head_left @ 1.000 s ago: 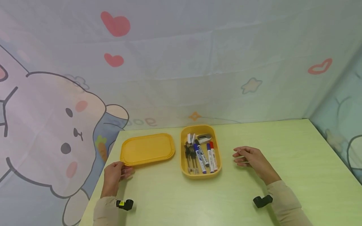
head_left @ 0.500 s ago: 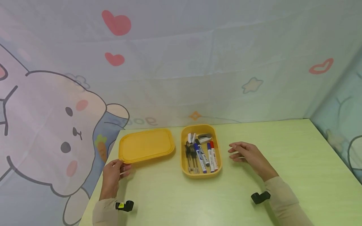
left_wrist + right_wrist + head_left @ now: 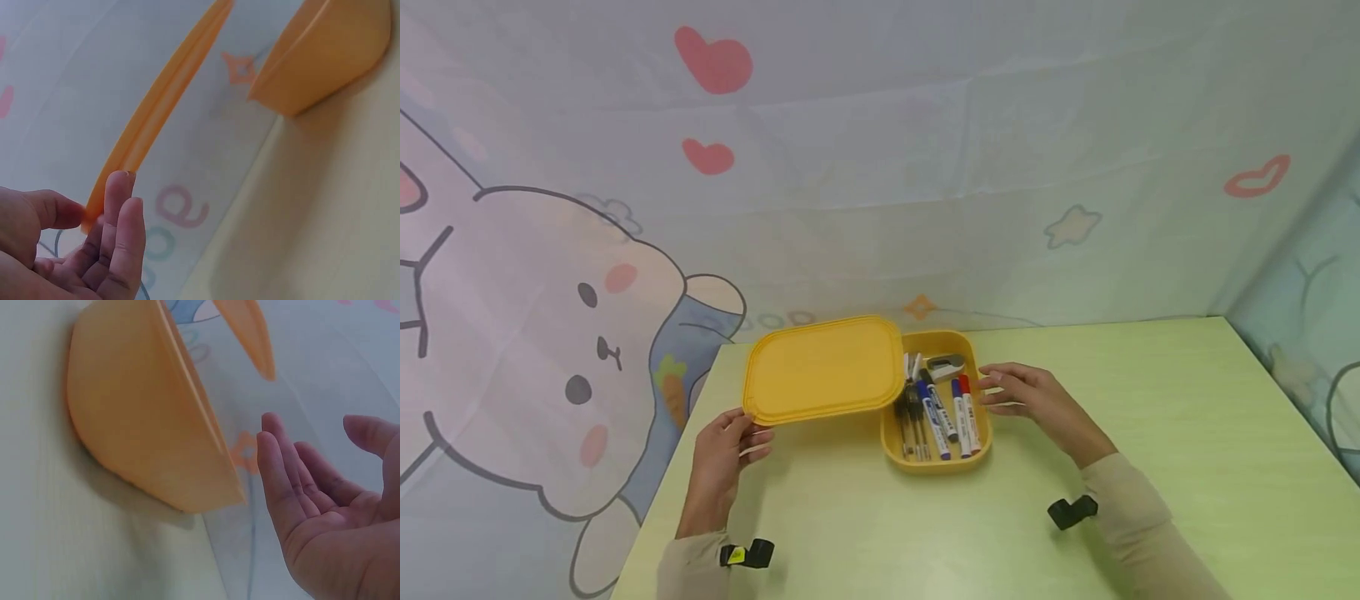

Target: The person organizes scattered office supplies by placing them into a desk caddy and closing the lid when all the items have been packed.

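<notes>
My left hand (image 3: 727, 450) pinches the near left corner of a flat yellow lid (image 3: 823, 369) between thumb and fingers. In the left wrist view the lid (image 3: 156, 106) is tilted and raised off the table. Its right end overlaps the left side of a yellow box (image 3: 936, 468) in the head view. Inside the box lie several pens (image 3: 917, 429), blue, black and red markers (image 3: 967, 417), and a grey-and-white item (image 3: 945, 365) at the back. Beside the box's right rim is my right hand (image 3: 1033, 400), fingers loosely extended and holding nothing.
A pale green table (image 3: 880, 533) lies under everything. Behind it hangs a printed cloth (image 3: 865, 208) close to the table's back edge, and another cloth panel (image 3: 1315, 317) stands at the right. Each wrist carries a small black camera (image 3: 1072, 512).
The lid has been lifted from the table and carried right by my left hand, so it now overlaps the box. My right hand has moved left to the box's rim.
</notes>
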A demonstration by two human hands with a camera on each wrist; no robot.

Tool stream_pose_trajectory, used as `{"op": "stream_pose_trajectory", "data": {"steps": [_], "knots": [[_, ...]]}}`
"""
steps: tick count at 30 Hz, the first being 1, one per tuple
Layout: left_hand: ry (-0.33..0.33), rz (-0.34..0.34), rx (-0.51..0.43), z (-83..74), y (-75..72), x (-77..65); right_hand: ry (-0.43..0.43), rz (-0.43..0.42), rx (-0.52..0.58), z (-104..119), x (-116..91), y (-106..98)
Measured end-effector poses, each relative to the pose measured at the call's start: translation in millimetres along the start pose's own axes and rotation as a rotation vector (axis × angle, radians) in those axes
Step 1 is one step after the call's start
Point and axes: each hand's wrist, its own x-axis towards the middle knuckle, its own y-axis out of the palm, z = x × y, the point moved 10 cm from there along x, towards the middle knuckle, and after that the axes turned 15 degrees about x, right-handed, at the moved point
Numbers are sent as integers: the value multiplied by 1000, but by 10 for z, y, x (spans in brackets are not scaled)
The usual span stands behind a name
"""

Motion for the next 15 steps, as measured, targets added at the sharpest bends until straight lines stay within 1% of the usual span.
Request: {"op": "stream_pose_trajectory", "data": {"steps": [5,9,13,15], "knots": [[35,45,24,-103,251,-85,1,27,-17,29,58,127],[58,89,37,-173,472,-165,-25,73,1,96,73,237],[85,132,44,-239,665,-242,-40,75,17,148,68,269],[97,150,48,-260,738,-267,-40,67,51,164,66,262]]}}
